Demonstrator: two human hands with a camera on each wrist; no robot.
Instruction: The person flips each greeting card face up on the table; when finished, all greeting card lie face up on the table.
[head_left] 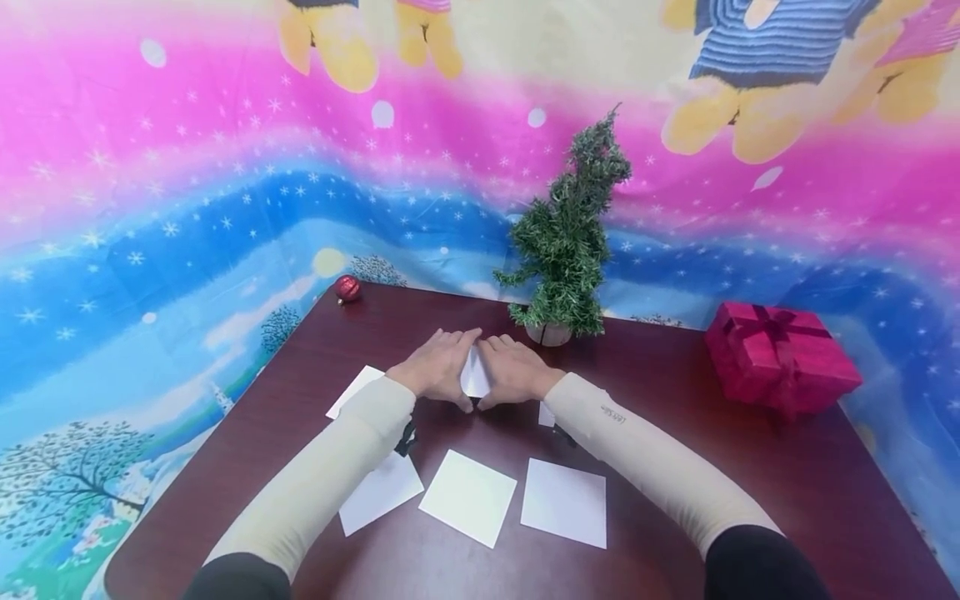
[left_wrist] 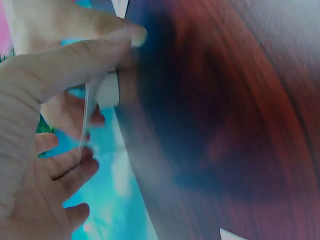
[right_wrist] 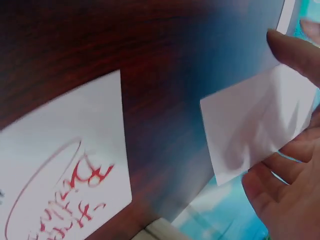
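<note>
In the head view my left hand (head_left: 431, 368) and right hand (head_left: 519, 372) meet over the middle of the table, a white card (head_left: 475, 377) held between them. The right wrist view shows the card's blank face (right_wrist: 255, 125), with my right thumb near its upper edge and the fingers along its lower edge. From the left wrist, that card appears nearly edge-on beside the left fingers (left_wrist: 75, 175), the left thumb extended above. White cards lie on the table around my arms, and one sheet (right_wrist: 75, 165) bears red handwriting.
Nearest me lie three cards: a left one (head_left: 382, 492), a middle one (head_left: 468, 498) and a right one (head_left: 564, 502). Another card (head_left: 356, 390) is beside my left wrist. A small green tree (head_left: 566, 242), red gift box (head_left: 780, 358) and red bauble (head_left: 348, 288) stand farther back.
</note>
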